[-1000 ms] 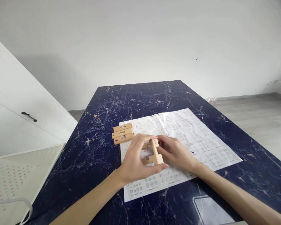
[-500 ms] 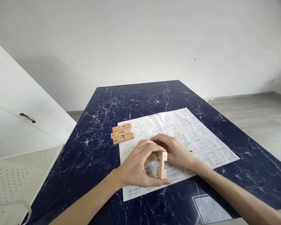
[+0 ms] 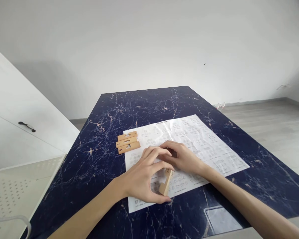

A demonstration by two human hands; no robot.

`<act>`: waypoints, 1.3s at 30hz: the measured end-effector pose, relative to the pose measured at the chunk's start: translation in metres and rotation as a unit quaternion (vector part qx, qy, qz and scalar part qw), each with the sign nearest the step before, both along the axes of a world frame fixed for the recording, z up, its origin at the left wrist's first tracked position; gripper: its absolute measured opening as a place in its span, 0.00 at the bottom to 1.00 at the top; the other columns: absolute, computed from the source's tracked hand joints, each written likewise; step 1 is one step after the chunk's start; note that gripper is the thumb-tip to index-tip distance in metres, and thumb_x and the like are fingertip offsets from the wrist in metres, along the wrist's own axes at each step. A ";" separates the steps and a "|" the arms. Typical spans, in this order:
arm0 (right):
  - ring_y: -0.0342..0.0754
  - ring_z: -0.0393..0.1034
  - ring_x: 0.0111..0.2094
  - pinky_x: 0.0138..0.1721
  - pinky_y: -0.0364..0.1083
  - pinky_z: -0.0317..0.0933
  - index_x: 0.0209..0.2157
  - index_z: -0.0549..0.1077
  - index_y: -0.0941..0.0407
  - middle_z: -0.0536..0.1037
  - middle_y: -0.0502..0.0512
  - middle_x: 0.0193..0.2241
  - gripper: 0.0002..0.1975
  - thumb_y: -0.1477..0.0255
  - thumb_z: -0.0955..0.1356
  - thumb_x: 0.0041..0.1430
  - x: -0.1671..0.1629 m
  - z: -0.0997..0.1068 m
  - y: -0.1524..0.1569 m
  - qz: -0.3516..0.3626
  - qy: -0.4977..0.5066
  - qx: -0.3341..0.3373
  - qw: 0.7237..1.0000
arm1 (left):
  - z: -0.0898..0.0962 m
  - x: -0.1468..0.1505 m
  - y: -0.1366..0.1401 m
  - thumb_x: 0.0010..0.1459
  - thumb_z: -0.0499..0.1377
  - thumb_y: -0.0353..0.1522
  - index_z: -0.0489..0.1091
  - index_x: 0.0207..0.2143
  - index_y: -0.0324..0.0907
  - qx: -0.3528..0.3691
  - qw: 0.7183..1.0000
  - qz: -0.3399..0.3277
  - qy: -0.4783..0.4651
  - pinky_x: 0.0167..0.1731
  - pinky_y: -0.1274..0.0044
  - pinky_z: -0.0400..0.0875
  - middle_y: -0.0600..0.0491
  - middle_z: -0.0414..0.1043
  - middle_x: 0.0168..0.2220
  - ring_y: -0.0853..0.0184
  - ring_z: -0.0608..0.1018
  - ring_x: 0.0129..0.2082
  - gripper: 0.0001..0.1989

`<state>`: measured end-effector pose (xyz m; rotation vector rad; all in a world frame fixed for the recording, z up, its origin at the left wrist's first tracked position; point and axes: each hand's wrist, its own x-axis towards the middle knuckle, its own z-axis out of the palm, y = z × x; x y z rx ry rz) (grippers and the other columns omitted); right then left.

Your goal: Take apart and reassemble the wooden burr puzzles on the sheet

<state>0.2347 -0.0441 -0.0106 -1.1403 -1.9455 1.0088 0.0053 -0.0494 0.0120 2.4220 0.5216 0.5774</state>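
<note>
My left hand [image 3: 142,174] arches over a notched wooden puzzle piece [image 3: 166,183], its thumb at the near end and its fingertips at the far end. The piece leans to one side above the paper sheet, and a mark shows at its upper end. Close beside it, my right hand [image 3: 185,158] has its fingers curled. Those fingertips are partly covered by my left hand, so what they hold cannot be made out. Beneath both hands lies a creased white sheet [image 3: 204,142] printed with small diagrams.
Three numbered wooden pieces, a top one [image 3: 127,135], a middle one [image 3: 126,142] and a near one [image 3: 129,148], lie by the sheet's left edge. The dark blue marbled table [image 3: 144,103] carries a clear rectangular object [image 3: 223,219] at its near right. A white perforated chair [image 3: 15,192] stands left.
The wooden piece has gone from upright to tilted and sits slightly lower and farther left. My left fingers have shifted around it. The whole view has moved a little.
</note>
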 end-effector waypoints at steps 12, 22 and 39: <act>0.48 0.70 0.35 0.37 0.48 0.63 0.43 0.77 0.53 0.79 0.53 0.38 0.04 0.71 0.71 0.68 0.000 0.001 -0.001 0.008 0.003 -0.009 1.000 | 0.002 -0.004 -0.001 0.48 0.69 0.29 0.72 0.51 0.45 0.061 0.997 -0.019 0.050 0.62 0.47 0.68 0.39 0.60 0.64 0.40 0.63 0.67 0.26; 0.49 0.75 0.40 0.41 0.49 0.66 0.43 0.80 0.51 0.82 0.53 0.43 0.07 0.72 0.68 0.70 -0.001 0.008 -0.004 0.049 0.004 -0.009 0.999 | -0.009 -0.005 0.005 0.62 0.69 0.50 0.56 0.62 0.46 0.151 0.986 0.054 0.037 0.59 0.53 0.72 0.37 0.60 0.63 0.46 0.69 0.62 0.37; 0.52 0.76 0.40 0.42 0.52 0.67 0.40 0.77 0.52 0.81 0.54 0.38 0.13 0.60 0.65 0.73 0.005 -0.001 0.002 -0.142 0.074 -0.050 0.986 | -0.008 -0.003 0.007 0.73 0.59 0.36 0.74 0.58 0.45 0.233 0.967 0.082 0.056 0.53 0.60 0.77 0.41 0.68 0.66 0.55 0.78 0.55 0.14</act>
